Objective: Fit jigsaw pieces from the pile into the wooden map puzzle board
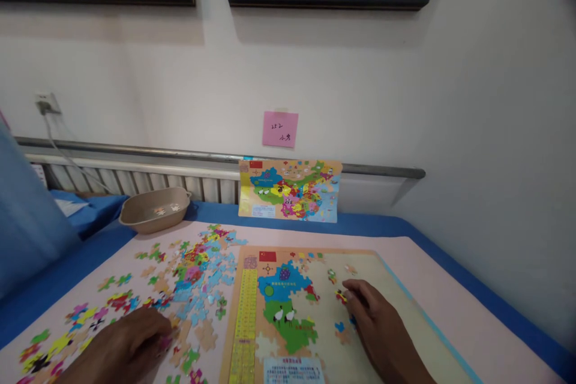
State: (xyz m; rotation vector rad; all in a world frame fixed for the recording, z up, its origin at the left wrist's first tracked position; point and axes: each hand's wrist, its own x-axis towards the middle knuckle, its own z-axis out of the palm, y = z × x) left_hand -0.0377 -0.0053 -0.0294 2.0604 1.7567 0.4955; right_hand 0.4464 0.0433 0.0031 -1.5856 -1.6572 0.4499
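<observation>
A jigsaw puzzle board (pixel 382 270) with a partly assembled colourful map lies in front of me. My right hand (pixel 375 318) rests on the board, fingertips on a small red and yellow piece (pixel 341 296) near the middle. My left hand (pixel 128 342) lies on the pile of loose pieces (pixel 198 273) spread left of the board, fingers curled over a few; whether it grips one I cannot tell. Both hands sit on a pale pink mat (pixel 450 306).
A finished reference map picture (pixel 290 190) leans against the wall at the back. A beige bowl (pixel 155 210) holding a few pieces stands at back left. A pink sticky note (pixel 279 129) is on the wall. A blue cloth edges the table.
</observation>
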